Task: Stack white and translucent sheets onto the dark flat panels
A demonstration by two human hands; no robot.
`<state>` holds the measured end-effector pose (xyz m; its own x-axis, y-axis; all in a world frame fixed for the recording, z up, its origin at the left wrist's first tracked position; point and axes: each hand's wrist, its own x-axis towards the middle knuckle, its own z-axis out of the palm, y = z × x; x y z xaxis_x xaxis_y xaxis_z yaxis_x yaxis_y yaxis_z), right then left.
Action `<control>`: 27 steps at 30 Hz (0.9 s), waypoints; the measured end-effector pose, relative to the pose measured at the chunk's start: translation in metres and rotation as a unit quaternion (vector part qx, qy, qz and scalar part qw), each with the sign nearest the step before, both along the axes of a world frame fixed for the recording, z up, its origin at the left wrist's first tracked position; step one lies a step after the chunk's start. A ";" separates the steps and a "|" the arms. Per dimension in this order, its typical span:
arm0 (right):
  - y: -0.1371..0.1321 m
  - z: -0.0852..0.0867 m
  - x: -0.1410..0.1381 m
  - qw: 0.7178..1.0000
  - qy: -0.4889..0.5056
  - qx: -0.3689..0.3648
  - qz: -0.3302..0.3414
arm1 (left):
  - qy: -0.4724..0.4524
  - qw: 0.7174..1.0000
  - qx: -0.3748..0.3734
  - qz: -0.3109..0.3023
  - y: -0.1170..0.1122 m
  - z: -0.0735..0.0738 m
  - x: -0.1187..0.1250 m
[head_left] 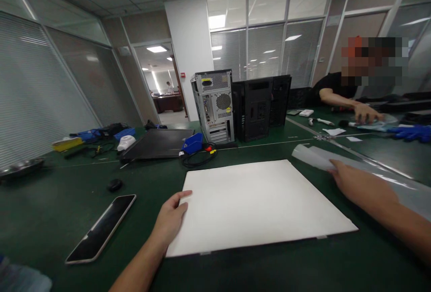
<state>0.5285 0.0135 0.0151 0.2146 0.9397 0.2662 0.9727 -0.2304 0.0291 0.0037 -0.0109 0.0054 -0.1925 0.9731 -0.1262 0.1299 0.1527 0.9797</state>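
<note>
A large white flat panel (259,204) lies on the green table (50,211) in front of me. My left hand (170,220) rests on its left edge, thumb on top and fingers curled round the edge. My right hand (350,182) lies to the right of the panel, on a translucent plastic film (313,156) that stretches across the table. Its fingers press on the film; whether they grip it is hidden.
A smartphone (101,228) lies left of the panel, a small black object (115,185) behind it. Further back stand a grey computer case (215,105), black cases (259,108), a dark flat panel (156,143) and a blue box with cable (193,143). A person's hand (367,113) works at the far right.
</note>
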 end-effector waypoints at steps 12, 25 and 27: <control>-0.051 0.000 -0.117 0.888 0.094 -0.051 0.448 | -0.009 1.000 0.007 0.004 0.005 -0.006 -0.001; -0.005 -0.001 -0.020 0.994 0.064 -0.028 0.080 | -0.003 1.000 -0.008 -0.006 0.006 -0.006 0.002; -0.008 -0.003 -0.030 0.993 0.071 -0.004 0.094 | -0.007 1.000 -0.010 -0.004 0.005 -0.007 0.001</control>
